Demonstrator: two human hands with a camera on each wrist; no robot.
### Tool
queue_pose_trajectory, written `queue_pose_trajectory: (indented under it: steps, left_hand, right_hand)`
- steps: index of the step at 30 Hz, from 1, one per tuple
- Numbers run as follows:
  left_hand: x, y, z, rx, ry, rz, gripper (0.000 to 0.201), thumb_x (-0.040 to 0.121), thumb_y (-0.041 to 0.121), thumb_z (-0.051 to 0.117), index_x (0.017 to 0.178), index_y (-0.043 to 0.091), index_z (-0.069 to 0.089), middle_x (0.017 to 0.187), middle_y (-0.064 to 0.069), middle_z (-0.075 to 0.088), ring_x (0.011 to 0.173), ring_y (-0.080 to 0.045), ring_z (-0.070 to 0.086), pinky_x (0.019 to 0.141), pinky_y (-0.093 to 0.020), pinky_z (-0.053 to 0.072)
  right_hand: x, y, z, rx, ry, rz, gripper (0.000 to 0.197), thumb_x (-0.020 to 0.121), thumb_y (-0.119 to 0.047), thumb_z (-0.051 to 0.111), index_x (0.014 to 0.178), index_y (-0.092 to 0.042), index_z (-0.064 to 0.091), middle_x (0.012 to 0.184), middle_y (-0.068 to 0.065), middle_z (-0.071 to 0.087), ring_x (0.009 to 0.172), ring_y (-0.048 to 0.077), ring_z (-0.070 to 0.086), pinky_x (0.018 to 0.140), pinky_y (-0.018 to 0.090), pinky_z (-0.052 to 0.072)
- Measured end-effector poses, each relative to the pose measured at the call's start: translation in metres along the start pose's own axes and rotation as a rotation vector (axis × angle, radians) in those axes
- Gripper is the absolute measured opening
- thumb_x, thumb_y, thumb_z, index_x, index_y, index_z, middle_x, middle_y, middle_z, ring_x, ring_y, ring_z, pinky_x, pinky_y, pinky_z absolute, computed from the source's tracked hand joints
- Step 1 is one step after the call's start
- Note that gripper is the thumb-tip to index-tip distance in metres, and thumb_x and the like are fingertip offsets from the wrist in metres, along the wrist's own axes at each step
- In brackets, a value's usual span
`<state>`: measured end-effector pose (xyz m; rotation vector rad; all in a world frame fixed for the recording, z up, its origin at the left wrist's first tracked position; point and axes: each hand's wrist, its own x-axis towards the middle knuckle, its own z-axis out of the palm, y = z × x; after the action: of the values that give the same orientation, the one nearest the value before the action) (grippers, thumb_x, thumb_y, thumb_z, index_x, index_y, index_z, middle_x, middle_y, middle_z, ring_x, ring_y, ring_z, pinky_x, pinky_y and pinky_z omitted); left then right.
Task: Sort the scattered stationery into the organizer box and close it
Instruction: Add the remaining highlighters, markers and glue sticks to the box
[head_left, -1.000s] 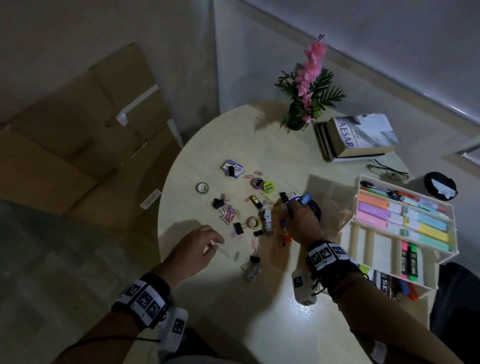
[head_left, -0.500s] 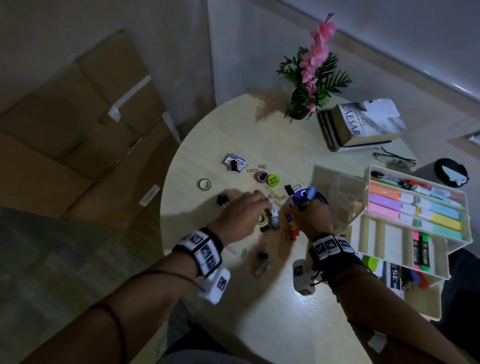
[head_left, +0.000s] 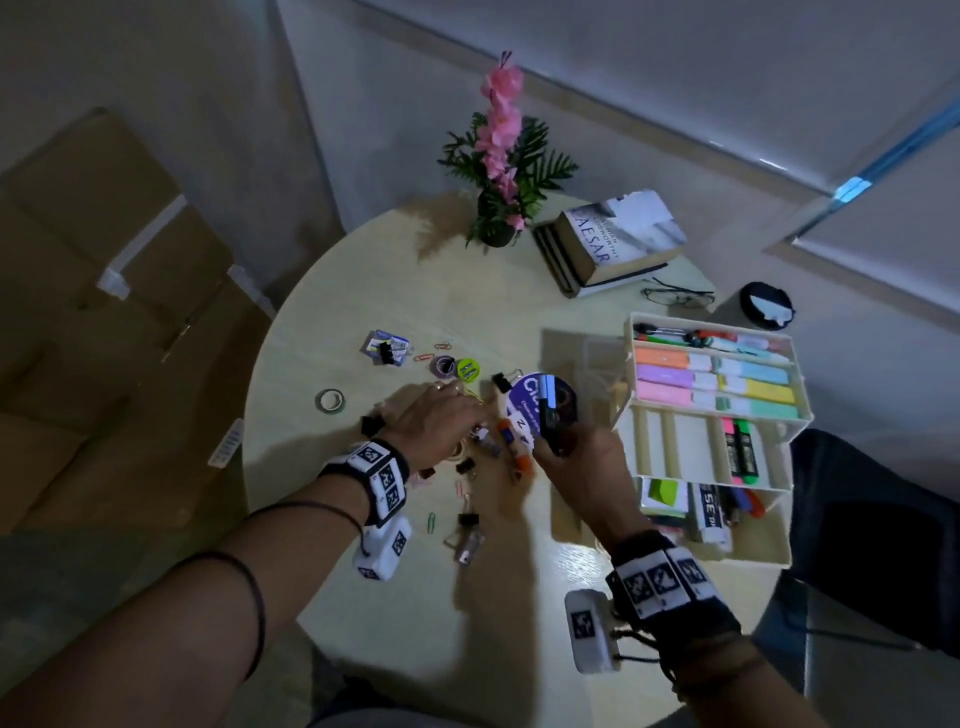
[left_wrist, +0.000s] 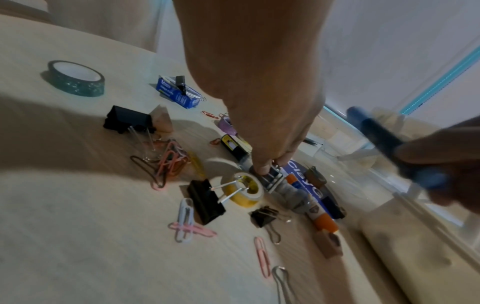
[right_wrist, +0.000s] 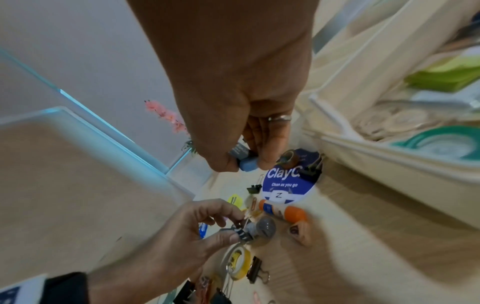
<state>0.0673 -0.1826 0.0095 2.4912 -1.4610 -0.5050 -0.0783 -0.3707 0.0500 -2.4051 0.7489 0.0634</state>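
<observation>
Organizer box (head_left: 711, 410): open, set on counter (head_left: 363, 291) to right of both hands.
Right hand (head_left: 576, 457): nearer; blue marker (head_left: 545, 410) gripped, long axis pointed away from the body.
Left hand (head_left: 436, 421): binder clip (right_wrist: 240, 233) pinched amid the scatter.

I see a dim room with grey walls (head_left: 675, 78). A round pale table (head_left: 389, 270) stands near the corner; cardboard boxes (head_left: 104, 270) lie on the floor left of it. A potted pink flower (head_left: 501, 156) and stacked books (head_left: 608, 244) sit at its far edge, glasses (head_left: 675, 297) beside them.
</observation>
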Motion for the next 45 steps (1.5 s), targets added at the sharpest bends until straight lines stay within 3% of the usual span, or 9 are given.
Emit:
queue_pose_trajectory:
  steps: [3,6,10,14,20,24,29,31,45]
  left_hand:
    - [0.000,-0.007,0.006,-0.004,0.071,0.083,0.045,0.066,-0.006,0.071,0.102,0.021,0.075,0.100,0.000,0.075,0.094,-0.032,0.065,0.075,-0.038,0.051]
    - [-0.001,-0.010,0.013,-0.044,0.121,0.085,0.048,0.063,-0.007,0.075,0.102,0.020,0.074,0.101,0.000,0.074,0.097,-0.031,0.066,0.077,-0.037,0.053]
    - [-0.007,0.005,0.011,-0.258,0.259,-0.045,0.027,0.089,0.005,0.076,0.115,0.012,0.075,0.109,-0.007,0.073,0.104,-0.028,0.064,0.082,-0.027,0.042]
    - [-0.013,0.031,0.009,-0.533,0.437,-0.155,0.025,0.095,0.002,0.069,0.119,0.010,0.071,0.110,-0.002,0.068,0.096,-0.016,0.069,0.079,-0.007,0.046]
    - [-0.007,0.103,-0.007,-0.910,0.574,-0.311,0.022,0.093,0.002,0.073,0.108,0.017,0.074,0.104,0.002,0.077,0.091,-0.009,0.075,0.078,-0.017,0.056]
    - [0.010,0.147,-0.014,-1.133,0.531,-0.393,0.022,0.095,0.001,0.071,0.107,0.019,0.078,0.092,-0.003,0.080,0.081,-0.026,0.075,0.073,-0.034,0.061]
    - [0.030,0.201,-0.025,-1.330,0.504,-0.460,0.019,0.095,0.006,0.072,0.110,0.016,0.077,0.095,-0.005,0.079,0.076,-0.016,0.070,0.057,-0.018,0.052]
    - [0.040,0.215,-0.024,-1.388,0.493,-0.504,0.019,0.094,0.009,0.075,0.112,0.013,0.075,0.097,-0.007,0.079,0.080,-0.018,0.071,0.064,-0.022,0.055]
    - [0.126,0.283,-0.005,-1.159,0.657,-0.605,0.011,0.090,0.018,0.081,0.090,0.009,0.078,0.080,-0.003,0.079,0.073,-0.018,0.076,0.074,-0.041,0.065]
  right_hand:
    - [-0.024,0.016,-0.022,0.034,0.015,0.014,0.030,0.086,-0.039,0.076,0.072,-0.015,0.066,0.060,-0.003,0.066,0.055,0.009,0.061,0.052,0.027,0.046]
    - [-0.048,0.038,-0.044,0.075,0.053,0.051,0.027,0.088,-0.041,0.078,0.075,-0.020,0.068,0.063,-0.008,0.067,0.059,0.006,0.064,0.051,0.017,0.043]
    - [-0.072,0.077,-0.075,0.116,0.128,0.116,0.021,0.090,-0.042,0.079,0.080,-0.025,0.071,0.068,-0.014,0.071,0.069,-0.004,0.067,0.057,0.011,0.044]
    - [-0.080,0.116,-0.112,0.094,0.225,0.147,0.029,0.091,-0.030,0.080,0.069,-0.015,0.069,0.059,-0.002,0.067,0.058,0.011,0.065,0.054,0.027,0.045]
    - [-0.066,0.176,-0.157,0.040,0.316,0.213,0.032,0.088,-0.040,0.080,0.071,-0.014,0.073,0.059,-0.004,0.068,0.059,0.011,0.067,0.057,0.034,0.054]
    - [-0.047,0.203,-0.169,0.002,0.326,0.245,0.037,0.084,-0.043,0.080,0.067,-0.011,0.070,0.055,-0.003,0.063,0.055,0.016,0.062,0.052,0.030,0.044]
    - [-0.025,0.224,-0.171,-0.030,0.272,0.257,0.036,0.084,-0.043,0.078,0.068,-0.011,0.073,0.058,0.000,0.065,0.056,0.018,0.063,0.052,0.031,0.051]
    - [-0.018,0.229,-0.172,-0.012,0.266,0.216,0.035,0.085,-0.041,0.080,0.073,-0.008,0.075,0.062,0.003,0.068,0.060,0.020,0.065,0.055,0.034,0.055]
    - [-0.001,0.251,-0.167,0.006,0.201,0.018,0.025,0.094,-0.039,0.076,0.085,-0.015,0.074,0.075,0.001,0.071,0.068,0.021,0.066,0.061,0.041,0.057]
